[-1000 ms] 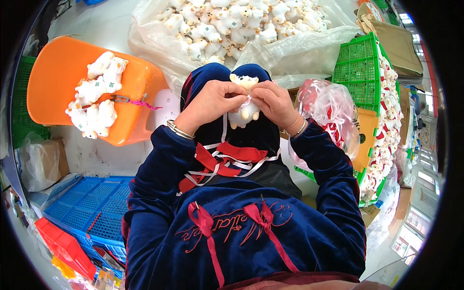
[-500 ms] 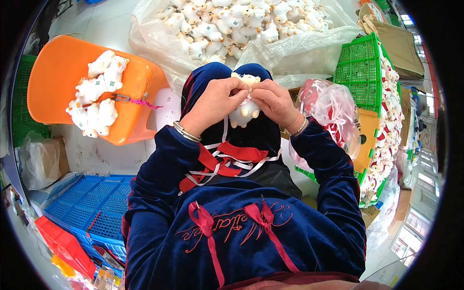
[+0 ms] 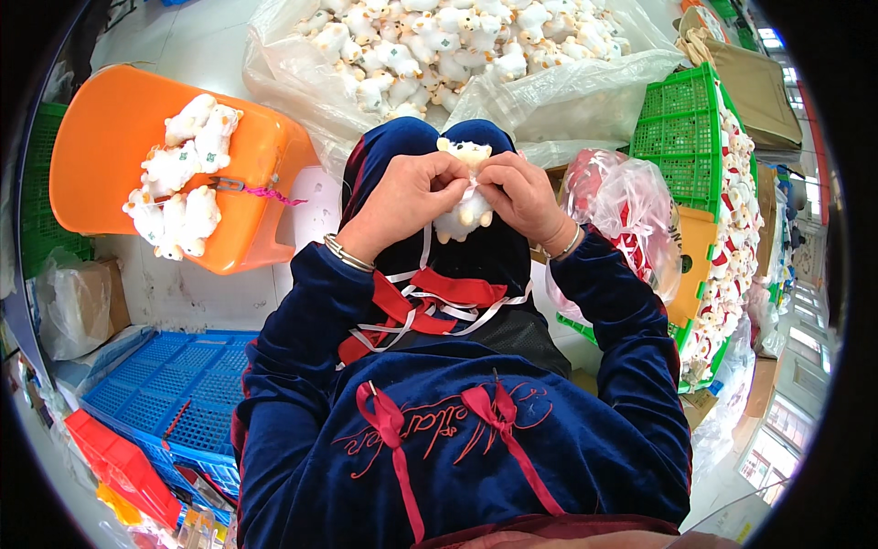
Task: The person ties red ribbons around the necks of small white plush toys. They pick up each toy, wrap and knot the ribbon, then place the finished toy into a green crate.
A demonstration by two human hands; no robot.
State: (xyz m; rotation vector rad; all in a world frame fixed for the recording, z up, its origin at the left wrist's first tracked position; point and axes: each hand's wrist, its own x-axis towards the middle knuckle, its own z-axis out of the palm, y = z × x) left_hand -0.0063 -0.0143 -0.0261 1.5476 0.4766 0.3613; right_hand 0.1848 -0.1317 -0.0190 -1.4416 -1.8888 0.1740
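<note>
A small white plush toy [image 3: 465, 212] is held upright over my knees between both hands. My left hand [image 3: 407, 197] pinches its left side and a thin white ribbon at its neck. My right hand [image 3: 523, 194] grips its right side, fingers pressed to the same spot. Loose red and white ribbons [image 3: 422, 306] lie across my lap below the toy. I wear a dark blue velvet top and a bracelet on each wrist.
A big clear plastic bag [image 3: 549, 82] full of white plush toys lies ahead. An orange stool [image 3: 119, 128] on the left carries several finished toys [image 3: 183, 174]. A green crate [image 3: 681, 114] with toys stands right, beside a bag of red ribbons [image 3: 622, 210]. Blue trays [image 3: 169, 393] lie lower left.
Both hands stay on the toy; the fingers have shifted slightly around its neck with the white ribbon. The toy sits a little higher between the hands.
</note>
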